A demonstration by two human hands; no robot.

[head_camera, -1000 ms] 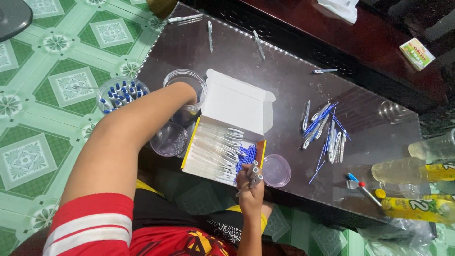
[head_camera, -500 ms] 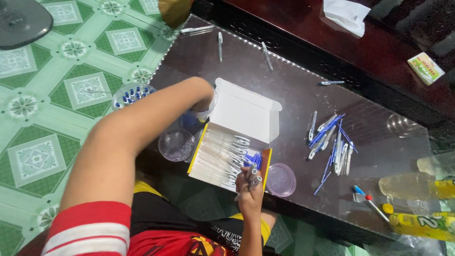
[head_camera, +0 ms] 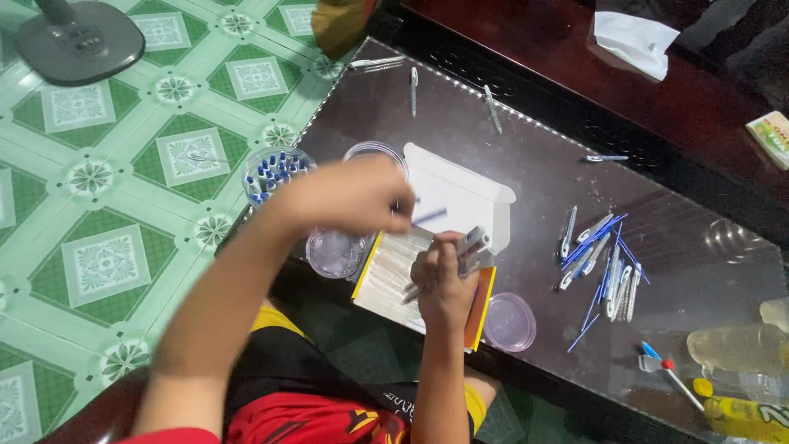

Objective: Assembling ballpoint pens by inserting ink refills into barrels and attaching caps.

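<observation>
In the head view, the open cardboard box point(head_camera: 427, 247) sat on the dark glass worktop point(head_camera: 526, 140), its white lid standing up at the far side and its yellow-edged tray filled with pale pen parts. The right hand point(head_camera: 444, 279) hovered over the near end of that box, clenched around a small bundle of grey pen barrels point(head_camera: 470, 247) that stuck out toward the lid. The left hand point(head_camera: 353, 193) hung just left of the box, blurred by motion, its fingers pinching a thin blue refill point(head_camera: 429, 215) that reached across the white lid. Left of the box stood a clear cup of blue-tipped pieces point(head_camera: 275, 174), with an empty clear dish point(head_camera: 333, 251) just beside the box's left edge. A purple-tinted lid point(head_camera: 509, 322) lay right of the box, and farther right a loose heap of blue and white pens point(head_camera: 600, 259) spread over the worktop.
</observation>
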